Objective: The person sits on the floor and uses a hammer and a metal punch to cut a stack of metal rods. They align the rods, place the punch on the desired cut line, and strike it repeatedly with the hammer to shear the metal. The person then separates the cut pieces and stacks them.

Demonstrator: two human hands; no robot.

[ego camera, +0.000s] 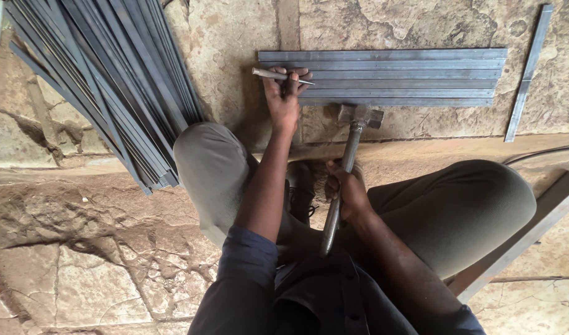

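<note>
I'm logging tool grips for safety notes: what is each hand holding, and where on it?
Left hand pinches a thin punch near its middle, over the flat bars. Right hand grips the hammer mid-handle.

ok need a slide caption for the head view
Crouched on stone paving, left hand steadies a punch on flat steel bars while right hand holds a hammer.
</note>
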